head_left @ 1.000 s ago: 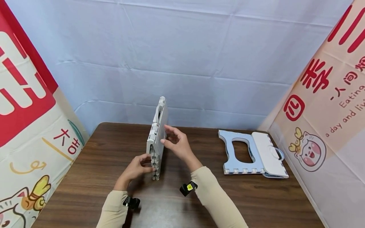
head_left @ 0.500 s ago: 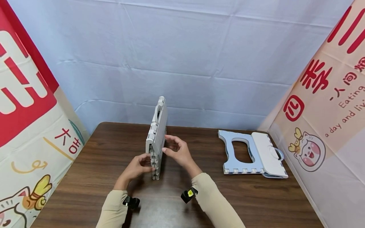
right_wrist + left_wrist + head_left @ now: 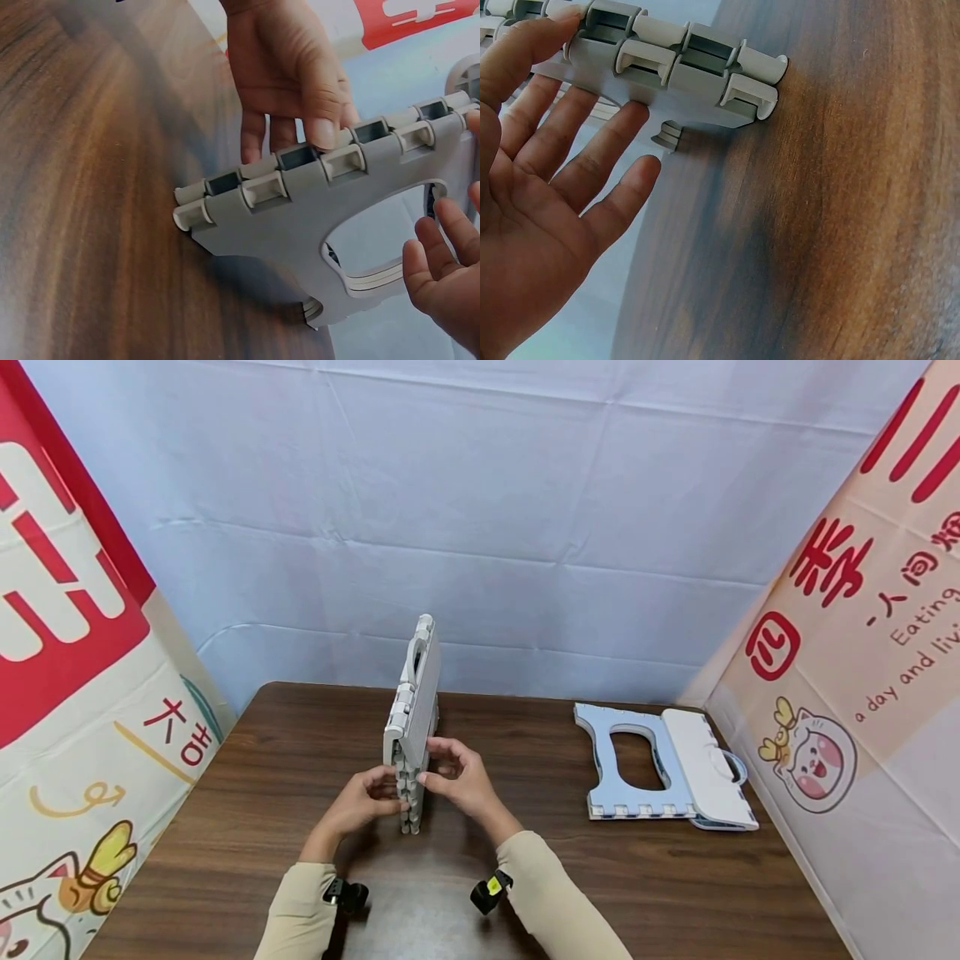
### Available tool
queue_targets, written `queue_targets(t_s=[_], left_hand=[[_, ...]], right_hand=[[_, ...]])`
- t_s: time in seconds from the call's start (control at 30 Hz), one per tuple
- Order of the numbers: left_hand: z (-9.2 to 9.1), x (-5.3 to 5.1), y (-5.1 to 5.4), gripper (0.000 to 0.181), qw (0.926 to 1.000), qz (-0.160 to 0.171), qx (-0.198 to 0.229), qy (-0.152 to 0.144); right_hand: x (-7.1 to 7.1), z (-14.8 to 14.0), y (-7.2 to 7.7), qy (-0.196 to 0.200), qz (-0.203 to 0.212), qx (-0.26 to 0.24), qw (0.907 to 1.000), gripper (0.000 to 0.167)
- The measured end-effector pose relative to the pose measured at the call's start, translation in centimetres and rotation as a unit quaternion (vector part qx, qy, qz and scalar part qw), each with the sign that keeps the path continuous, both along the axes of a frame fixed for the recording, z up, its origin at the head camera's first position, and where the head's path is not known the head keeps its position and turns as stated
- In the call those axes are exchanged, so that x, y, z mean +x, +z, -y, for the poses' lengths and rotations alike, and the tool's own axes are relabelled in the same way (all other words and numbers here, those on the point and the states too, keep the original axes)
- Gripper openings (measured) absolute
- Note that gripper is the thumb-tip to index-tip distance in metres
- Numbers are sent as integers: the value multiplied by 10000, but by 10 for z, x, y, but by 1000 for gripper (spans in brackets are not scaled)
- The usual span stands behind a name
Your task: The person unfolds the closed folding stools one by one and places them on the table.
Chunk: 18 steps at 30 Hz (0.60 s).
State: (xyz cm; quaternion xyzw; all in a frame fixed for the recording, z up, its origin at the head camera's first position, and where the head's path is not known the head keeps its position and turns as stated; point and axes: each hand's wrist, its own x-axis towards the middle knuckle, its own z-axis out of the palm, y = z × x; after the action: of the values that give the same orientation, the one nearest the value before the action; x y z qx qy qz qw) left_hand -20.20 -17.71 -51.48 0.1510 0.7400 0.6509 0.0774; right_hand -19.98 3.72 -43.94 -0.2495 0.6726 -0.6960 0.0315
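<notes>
Head view: red 大吉 is being displayed on the left banner (image 3: 168, 652), next to a red block whose big white strokes are being cut off by the frame edge, too partial to read. On the right banner (image 3: 862, 643) a large red 季 is being shown, a red 四-like mark below it; 人间 is being followed by a cropped character, and "Eating" and "a day and livi" are being clipped by the frame edge. A cartoon cat (image 3: 813, 768) is being featured under the text. Grey folded stool (image 3: 420, 710) is being held upright on the wooden table (image 3: 255, 810), left of centre, hinged edge being turned toward the wearer. Its lower near edge is being pinched by the left hand (image 3: 362, 799): thumb being pressed on the hinges, fingers being kept apart behind the panel. From the other side the stool is being touched by the right hand (image 3: 465, 778), thumb being set at the hinged edge, fingers being held bent and spread along the panel near the cutout; whether it is pinching cannot be told. Both forearms are being angled inward, a black wrist camera being worn on each. Blue-and-white folded stool (image 3: 678, 764) is being left lying flat at the right, well apart from both hands.
</notes>
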Motion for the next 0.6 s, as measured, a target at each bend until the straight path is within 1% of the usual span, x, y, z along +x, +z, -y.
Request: queue_targets(t_s=[0.1,0.2,0.4,0.47,0.6], left_hand=[[1,0,-1,46,10000,1,9,32],[1,1,-1,46,10000,-2,-9,-3],[1,1,0,47,10000,70,25,-22],[2,1,0,47,9999,83,107,-73],[2,1,-1,46,9995,61,247,-170]], right_hand=[[1,3,-3,54,127,33,9999,47],[1,5,-4,66,238,99,9996,48],[0,14,-7,-71,466,78,9989,54],[0,16,-8,-83,544,108,9984,54],[1,19,-10,-113,536,506,9972,43]])
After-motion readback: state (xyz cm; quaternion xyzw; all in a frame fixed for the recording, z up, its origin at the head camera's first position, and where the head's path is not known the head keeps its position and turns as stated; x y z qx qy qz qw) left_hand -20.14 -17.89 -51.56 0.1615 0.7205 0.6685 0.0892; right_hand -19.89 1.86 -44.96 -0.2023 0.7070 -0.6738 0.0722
